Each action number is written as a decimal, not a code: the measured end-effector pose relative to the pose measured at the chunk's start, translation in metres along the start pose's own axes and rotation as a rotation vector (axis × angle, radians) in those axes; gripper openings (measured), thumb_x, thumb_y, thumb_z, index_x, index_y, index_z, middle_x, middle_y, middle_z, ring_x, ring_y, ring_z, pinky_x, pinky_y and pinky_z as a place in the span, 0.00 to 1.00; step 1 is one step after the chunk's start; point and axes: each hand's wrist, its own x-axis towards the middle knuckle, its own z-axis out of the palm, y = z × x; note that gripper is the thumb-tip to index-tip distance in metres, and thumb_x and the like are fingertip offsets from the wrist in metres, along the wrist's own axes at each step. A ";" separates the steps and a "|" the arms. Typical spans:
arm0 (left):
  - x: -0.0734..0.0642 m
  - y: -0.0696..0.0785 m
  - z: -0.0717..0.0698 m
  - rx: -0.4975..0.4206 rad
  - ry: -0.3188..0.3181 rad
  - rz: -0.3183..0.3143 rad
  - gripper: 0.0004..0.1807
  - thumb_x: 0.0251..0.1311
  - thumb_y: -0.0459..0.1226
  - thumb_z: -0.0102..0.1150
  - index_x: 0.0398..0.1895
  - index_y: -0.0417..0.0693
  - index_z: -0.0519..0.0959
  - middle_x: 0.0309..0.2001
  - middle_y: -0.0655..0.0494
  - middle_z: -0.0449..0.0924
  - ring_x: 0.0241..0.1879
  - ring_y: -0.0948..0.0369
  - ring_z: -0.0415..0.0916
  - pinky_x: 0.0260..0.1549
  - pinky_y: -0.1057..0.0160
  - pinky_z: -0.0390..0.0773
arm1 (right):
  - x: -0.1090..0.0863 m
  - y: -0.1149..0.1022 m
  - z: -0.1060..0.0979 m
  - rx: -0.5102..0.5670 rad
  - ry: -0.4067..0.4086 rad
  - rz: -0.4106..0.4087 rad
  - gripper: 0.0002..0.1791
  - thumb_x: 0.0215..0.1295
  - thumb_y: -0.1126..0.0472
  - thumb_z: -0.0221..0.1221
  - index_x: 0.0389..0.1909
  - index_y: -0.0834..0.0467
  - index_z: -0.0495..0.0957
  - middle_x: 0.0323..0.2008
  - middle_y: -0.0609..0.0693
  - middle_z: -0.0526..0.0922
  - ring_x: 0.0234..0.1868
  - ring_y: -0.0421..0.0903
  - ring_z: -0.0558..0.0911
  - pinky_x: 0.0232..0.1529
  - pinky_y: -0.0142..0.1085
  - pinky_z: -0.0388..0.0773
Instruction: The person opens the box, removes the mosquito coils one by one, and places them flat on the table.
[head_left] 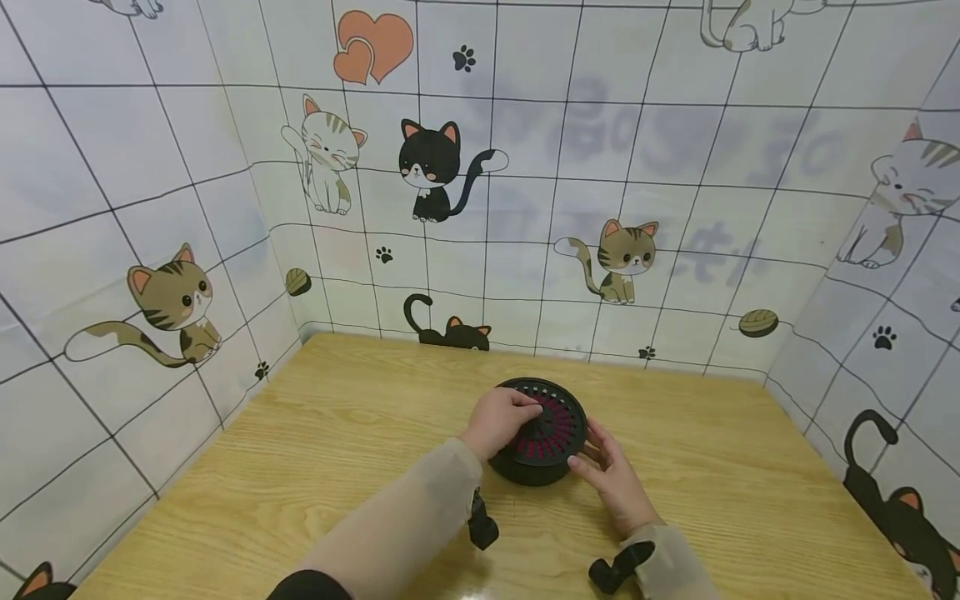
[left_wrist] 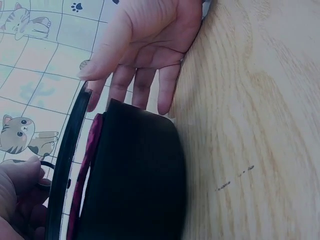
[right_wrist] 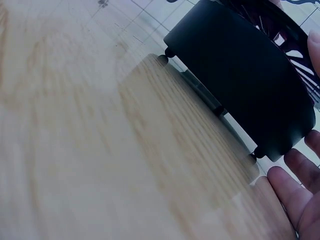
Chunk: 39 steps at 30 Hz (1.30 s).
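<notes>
A round black lid (head_left: 558,429) with radial slots sits over a round black container base (head_left: 528,477) with dark red showing through. My left hand (head_left: 495,423) pinches the small ring handle at the lid's middle. From the left wrist view, the lid edge (left_wrist: 64,165) stands apart from the base, with a dark red rim (left_wrist: 90,150) in the gap. My right hand (head_left: 613,479) is at the container's right side, fingers extended and thumb at the lid's edge. Small feet (right_wrist: 170,52) under the base show in the right wrist view.
The container stands on a wood-grain table (head_left: 360,400). A white wall covering (head_left: 525,275) with grid lines and cartoon cats surrounds the table at the back and sides. Black camera mounts (head_left: 482,521) are strapped at both wrists.
</notes>
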 end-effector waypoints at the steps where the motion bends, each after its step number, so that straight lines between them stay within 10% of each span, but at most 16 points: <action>1: 0.000 0.000 -0.001 0.003 0.007 0.001 0.09 0.62 0.45 0.63 0.37 0.54 0.87 0.40 0.63 0.83 0.48 0.61 0.77 0.46 0.60 0.78 | 0.000 0.000 0.000 0.001 0.001 0.000 0.44 0.65 0.60 0.61 0.76 0.57 0.46 0.73 0.61 0.53 0.69 0.60 0.60 0.65 0.55 0.60; 16: -0.013 -0.014 -0.046 -0.063 0.086 0.008 0.10 0.62 0.47 0.62 0.39 0.54 0.87 0.42 0.60 0.82 0.43 0.60 0.77 0.42 0.58 0.78 | 0.001 0.007 0.000 -0.049 0.020 0.036 0.40 0.60 0.53 0.66 0.71 0.56 0.60 0.70 0.56 0.61 0.67 0.57 0.65 0.64 0.52 0.64; 28: -0.012 -0.080 -0.101 0.020 0.209 -0.087 0.11 0.62 0.46 0.63 0.39 0.52 0.87 0.41 0.57 0.83 0.41 0.59 0.78 0.43 0.55 0.78 | 0.002 0.009 -0.001 -0.061 0.032 0.044 0.40 0.59 0.52 0.67 0.70 0.56 0.62 0.68 0.57 0.64 0.65 0.57 0.67 0.62 0.51 0.67; 39: -0.010 -0.124 -0.120 0.096 0.149 -0.088 0.08 0.61 0.42 0.63 0.39 0.51 0.87 0.43 0.55 0.83 0.46 0.55 0.78 0.48 0.52 0.76 | 0.002 0.011 0.000 -0.052 0.049 0.035 0.39 0.59 0.55 0.68 0.69 0.56 0.63 0.67 0.57 0.65 0.64 0.58 0.68 0.61 0.52 0.68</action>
